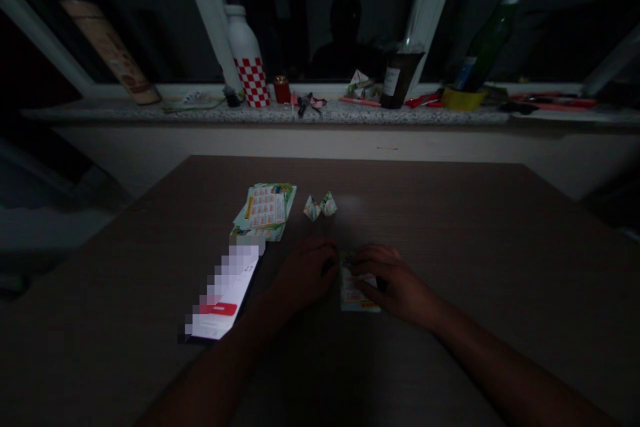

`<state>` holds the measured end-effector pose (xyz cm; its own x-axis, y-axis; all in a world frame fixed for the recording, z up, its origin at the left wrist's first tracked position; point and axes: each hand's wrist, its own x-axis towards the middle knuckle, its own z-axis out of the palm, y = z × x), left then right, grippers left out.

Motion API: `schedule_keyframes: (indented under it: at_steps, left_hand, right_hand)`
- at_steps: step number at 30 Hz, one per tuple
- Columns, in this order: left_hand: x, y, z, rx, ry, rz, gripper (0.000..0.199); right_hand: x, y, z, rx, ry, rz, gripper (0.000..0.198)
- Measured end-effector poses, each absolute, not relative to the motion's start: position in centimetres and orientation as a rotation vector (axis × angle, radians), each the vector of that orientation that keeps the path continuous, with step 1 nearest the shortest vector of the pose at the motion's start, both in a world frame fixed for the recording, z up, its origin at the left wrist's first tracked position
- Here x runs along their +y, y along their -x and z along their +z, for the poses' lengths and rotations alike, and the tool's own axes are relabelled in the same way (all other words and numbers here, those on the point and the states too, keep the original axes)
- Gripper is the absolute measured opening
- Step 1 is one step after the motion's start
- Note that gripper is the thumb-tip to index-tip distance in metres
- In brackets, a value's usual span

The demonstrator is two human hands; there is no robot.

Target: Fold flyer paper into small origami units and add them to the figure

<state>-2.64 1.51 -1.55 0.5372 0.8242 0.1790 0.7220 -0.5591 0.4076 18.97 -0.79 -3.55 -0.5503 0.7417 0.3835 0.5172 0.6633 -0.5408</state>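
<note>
A small printed paper sheet (353,297) with rows of boxes and a yellow strip lies flat on the table. Across its top and right side rest the spread fingers of my right hand (395,283), pressing on the paper. My left hand (307,273) is at the sheet's left edge, fingers loosely curved, with a gap between thumb and forefinger; dim light blurs the contact. Just beyond the hands stands a small folded paper piece (321,207) with two pointed halves. A stack of similar printed sheets (267,207) lies farther left.
A lit phone (227,293) lies left of my left forearm on the brown table (475,247). On the stone windowsill (190,117) behind are a red-checked white bottle (253,73), a tall tumbler (110,53), a dark cup (397,80), a green bottle (487,43) and small clutter.
</note>
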Motion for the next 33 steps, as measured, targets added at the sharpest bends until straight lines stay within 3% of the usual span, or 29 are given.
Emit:
schedule_keyframes:
  at_steps: [33]
  left_hand:
    - [1.55, 2.62, -1.65, 1.284, -2.505, 0.497, 0.008]
  right_hand:
    - [-0.67, -18.82, -3.56, -2.277, 0.975, 0.453, 0.017]
